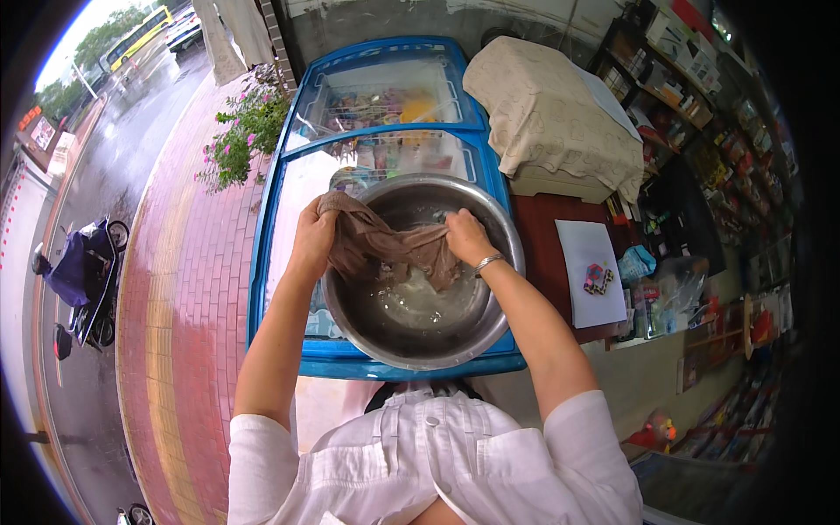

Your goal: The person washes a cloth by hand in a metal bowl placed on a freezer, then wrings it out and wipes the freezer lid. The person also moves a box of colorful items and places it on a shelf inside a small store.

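A wet brown cloth [394,244] hangs stretched between my two hands above a metal basin [338,314]. My left hand [316,230] grips its bunched end over the basin's left rim. On the other side, my right hand [468,237] holds the opposite end inside the basin, its wrist circled by a silver bangle. The cloth's lower folds reach down to the cloudy water [420,308] in the basin. Beneath the basin is the glass top of a blue-framed chest freezer [384,369], with packaged goods visible through the glass.
Right of the freezer, a reddish-brown table [535,223] bears a cloth-covered object [551,111] and a white sheet [577,249] with small patterned items. Stocked shelves [695,85] line the right. A flowering plant [243,134], wet brick pavement [197,262] and a parked scooter [88,282] lie left.
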Motion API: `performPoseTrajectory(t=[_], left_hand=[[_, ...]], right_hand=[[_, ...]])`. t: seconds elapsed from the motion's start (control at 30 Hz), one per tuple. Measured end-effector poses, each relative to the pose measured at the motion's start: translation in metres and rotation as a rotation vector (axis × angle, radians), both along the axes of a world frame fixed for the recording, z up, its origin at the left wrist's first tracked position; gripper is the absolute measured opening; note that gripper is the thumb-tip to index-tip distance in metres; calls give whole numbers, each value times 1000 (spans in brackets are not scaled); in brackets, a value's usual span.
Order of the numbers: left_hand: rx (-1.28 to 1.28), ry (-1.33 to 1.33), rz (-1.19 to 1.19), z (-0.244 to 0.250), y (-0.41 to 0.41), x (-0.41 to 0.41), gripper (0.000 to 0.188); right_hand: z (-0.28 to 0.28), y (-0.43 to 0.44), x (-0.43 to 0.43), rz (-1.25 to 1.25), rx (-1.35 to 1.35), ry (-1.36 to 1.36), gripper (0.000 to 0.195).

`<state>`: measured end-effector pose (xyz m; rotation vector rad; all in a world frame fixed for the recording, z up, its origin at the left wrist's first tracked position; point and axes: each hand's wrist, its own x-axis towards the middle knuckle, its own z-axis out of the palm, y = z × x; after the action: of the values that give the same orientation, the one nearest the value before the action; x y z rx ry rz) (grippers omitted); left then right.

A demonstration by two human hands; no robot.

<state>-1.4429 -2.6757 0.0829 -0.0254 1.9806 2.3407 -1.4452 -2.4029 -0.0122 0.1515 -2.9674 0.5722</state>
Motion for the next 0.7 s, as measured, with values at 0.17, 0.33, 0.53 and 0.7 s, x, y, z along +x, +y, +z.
performPoseTrajectory(t=[0.17, 0.33, 0.53, 0.7], left_hand=[[0, -1, 18, -3, -2, 2, 22], [-31, -18, -64, -5, 1, -3, 22], [-191, 36, -48, -23, 3, -11, 24], [-192, 45, -51, -23, 3, -14, 24]], right_hand=[[22, -16, 11, 246, -161, -264, 17], [24, 1, 12, 112, -98, -160, 26], [30, -2, 23, 269, -166, 13, 17], [16, -6, 32, 284, -171, -173, 19]])
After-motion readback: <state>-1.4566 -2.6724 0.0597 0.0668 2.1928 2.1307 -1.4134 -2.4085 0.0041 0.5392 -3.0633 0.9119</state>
